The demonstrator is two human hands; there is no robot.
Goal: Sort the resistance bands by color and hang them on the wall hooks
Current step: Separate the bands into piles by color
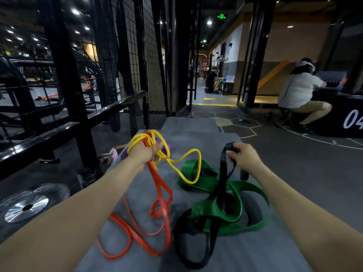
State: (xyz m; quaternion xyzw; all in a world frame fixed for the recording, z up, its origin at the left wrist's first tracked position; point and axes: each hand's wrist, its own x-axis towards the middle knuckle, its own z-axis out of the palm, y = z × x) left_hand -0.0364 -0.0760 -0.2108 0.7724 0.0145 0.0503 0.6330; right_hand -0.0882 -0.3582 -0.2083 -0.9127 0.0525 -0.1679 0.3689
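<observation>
**Black band lifting out of the green tangle**

Your right hand (242,157) has its fingers curled around the top of the black band (223,173), and that band drops straight down from your grip into the pile, long axis running toward you across the grey mat (196,126). Here's the catch: the black loop threads through the wide green band (233,205) right below your hand, so the green looks likely to ride up with it. Your left hand (143,151) is clenched on a bundle, the thin yellow band (188,163) looped over the fist and the flat red band (159,189) trailing down toward you in loose coils. Something purple (167,146) peeks out behind that fist. Rubbery, floppy stuff, all of it: narrow cords on the left, broad matte straps on the right. No hooks plainly visible; the wire mesh panel (149,55) stands ahead on the left.
</observation>
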